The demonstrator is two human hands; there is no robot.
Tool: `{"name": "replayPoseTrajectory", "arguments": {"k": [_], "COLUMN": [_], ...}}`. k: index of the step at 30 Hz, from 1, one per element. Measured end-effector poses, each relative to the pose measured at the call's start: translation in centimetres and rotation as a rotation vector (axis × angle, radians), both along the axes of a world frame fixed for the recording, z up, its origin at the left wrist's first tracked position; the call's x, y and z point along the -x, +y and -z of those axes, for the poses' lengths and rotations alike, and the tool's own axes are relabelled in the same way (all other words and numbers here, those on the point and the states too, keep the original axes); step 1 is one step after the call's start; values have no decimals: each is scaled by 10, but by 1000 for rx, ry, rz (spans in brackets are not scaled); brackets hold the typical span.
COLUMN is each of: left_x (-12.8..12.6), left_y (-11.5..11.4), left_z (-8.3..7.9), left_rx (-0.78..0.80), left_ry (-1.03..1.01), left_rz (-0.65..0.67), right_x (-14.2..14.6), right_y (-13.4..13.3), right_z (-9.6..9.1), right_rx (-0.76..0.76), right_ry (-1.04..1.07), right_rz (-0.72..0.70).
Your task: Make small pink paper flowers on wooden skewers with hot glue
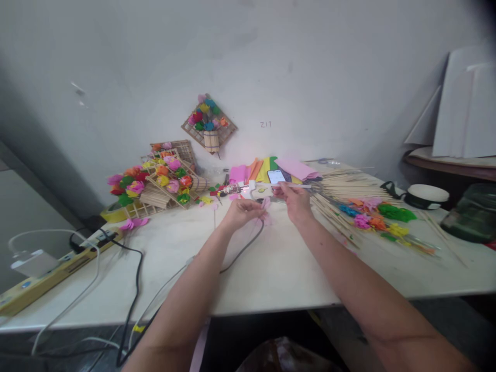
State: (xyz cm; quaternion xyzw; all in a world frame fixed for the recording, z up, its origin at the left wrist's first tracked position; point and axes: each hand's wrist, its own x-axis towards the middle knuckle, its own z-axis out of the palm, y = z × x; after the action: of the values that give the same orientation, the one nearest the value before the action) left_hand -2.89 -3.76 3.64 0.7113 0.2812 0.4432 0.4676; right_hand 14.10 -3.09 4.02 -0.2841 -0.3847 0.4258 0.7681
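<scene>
My left hand (242, 212) is closed around a small pink paper flower piece (266, 211) held just above the white table (279, 268). Beside it, my right hand (296, 200) pinches a thin white stick-like tool (298, 186) that points left toward the pink piece. Whether it is a glue gun I cannot tell. A grey cable (244, 250) runs from under my hands toward the table's front edge. A phone (276, 176) lies just behind my hands.
Wooden frames with colourful paper flowers (163, 181) sit at the back left; another (209, 124) hangs on the wall. Bamboo sticks (344, 188) and loose paper flowers (372, 217) lie right. Coloured paper sheets (271, 168) are behind. A power strip (58, 266) and cables are at left.
</scene>
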Motion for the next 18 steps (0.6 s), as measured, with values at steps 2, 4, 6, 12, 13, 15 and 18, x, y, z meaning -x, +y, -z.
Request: {"name": "replayPoseTrajectory", "arguments": {"k": [2,4,6,12,13,15,18], "left_x": [-1,-2,-3,-4,-5,-5,-7], "left_y": [0,-1,-2,-1,-2,-3,-4], "left_z": [0,-1,-1,0,0,-1,-1], "left_rx": [-34,-63,-81,-78,-89,-119,-151], "left_ry": [29,55,72,105,116,138,155], "left_rz": [-1,-2,-12,-19,-19,-20,-30], "right_x": [-1,-2,-2,-9,-10,-12,-11], "right_y": [1,2,2,3,4,4,4], "right_z": [0,0,0,-2,-2,-2,-4], "right_rx": [3,2,0,-55,-63,-70,-57], "right_ry": [-7,-10,-12,-31,-40,-55,-54], "right_rz": [7,21,22,-54,-65,-71,-40]}}
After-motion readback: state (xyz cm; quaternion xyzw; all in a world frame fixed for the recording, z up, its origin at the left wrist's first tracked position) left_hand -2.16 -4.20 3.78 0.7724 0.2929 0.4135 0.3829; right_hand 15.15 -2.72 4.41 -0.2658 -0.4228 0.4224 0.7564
